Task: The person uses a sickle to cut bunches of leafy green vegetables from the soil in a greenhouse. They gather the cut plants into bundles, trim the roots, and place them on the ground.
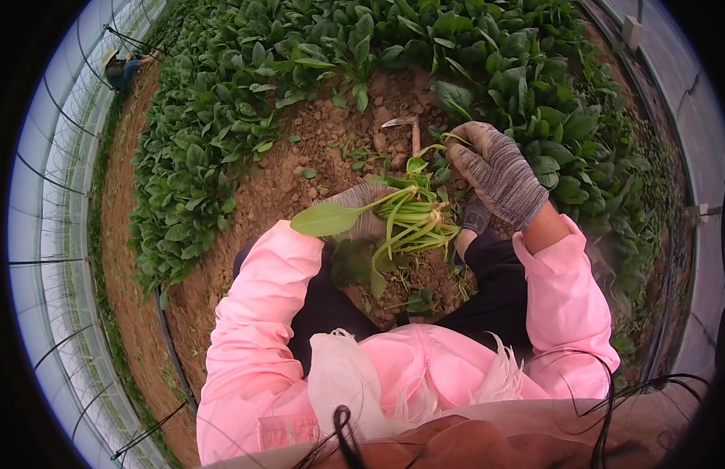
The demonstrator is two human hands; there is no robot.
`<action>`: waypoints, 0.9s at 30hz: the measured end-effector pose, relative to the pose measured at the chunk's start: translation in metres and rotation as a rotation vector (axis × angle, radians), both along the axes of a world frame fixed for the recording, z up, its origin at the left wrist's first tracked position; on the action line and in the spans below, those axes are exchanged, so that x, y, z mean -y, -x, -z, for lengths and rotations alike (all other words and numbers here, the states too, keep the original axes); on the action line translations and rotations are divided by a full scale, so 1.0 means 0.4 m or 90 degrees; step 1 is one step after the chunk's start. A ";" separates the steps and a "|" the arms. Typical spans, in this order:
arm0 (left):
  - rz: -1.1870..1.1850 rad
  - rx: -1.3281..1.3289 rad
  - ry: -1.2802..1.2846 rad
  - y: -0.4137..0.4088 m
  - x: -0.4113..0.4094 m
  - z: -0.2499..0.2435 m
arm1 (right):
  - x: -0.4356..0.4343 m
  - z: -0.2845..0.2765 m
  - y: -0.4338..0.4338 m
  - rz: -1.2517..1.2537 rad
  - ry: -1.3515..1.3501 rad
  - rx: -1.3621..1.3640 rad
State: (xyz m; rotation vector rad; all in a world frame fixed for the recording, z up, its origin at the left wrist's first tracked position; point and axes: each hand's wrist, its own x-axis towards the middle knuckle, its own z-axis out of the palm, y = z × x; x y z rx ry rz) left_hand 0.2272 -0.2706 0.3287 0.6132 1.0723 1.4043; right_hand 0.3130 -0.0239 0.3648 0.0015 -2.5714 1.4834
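Observation:
My left hand (362,202), in a grey knit glove, grips a bunch of spinach (418,217) in front of my body. The bunch lies sideways, with its pale root end toward the right and one broad leaf (327,219) spread over my left wrist. Up and to the right of it, my gloved right hand (494,173) pinches a thin yellowish-green stem (456,137) between thumb and fingers. On the soil just left of that hand lies a small hand sickle (416,138) with a wooden handle. Its blade points left.
Dense rows of spinach (210,129) grow ahead and on both sides of the bare soil (303,146). Loose leaves (418,302) lie between my legs. A black hose (172,346) runs at the left. Another person (121,70) crouches far left, near the greenhouse wall (51,176).

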 end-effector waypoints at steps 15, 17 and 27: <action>-0.137 -0.056 0.043 0.032 0.049 -0.029 | 0.030 -0.012 -0.012 -0.209 0.024 -0.150; -0.145 -0.062 0.046 0.032 0.056 -0.031 | 0.017 -0.063 -0.033 -0.163 0.390 0.090; -0.149 -0.082 0.062 0.034 0.045 -0.033 | 0.063 0.004 -0.006 -0.200 -0.101 -0.234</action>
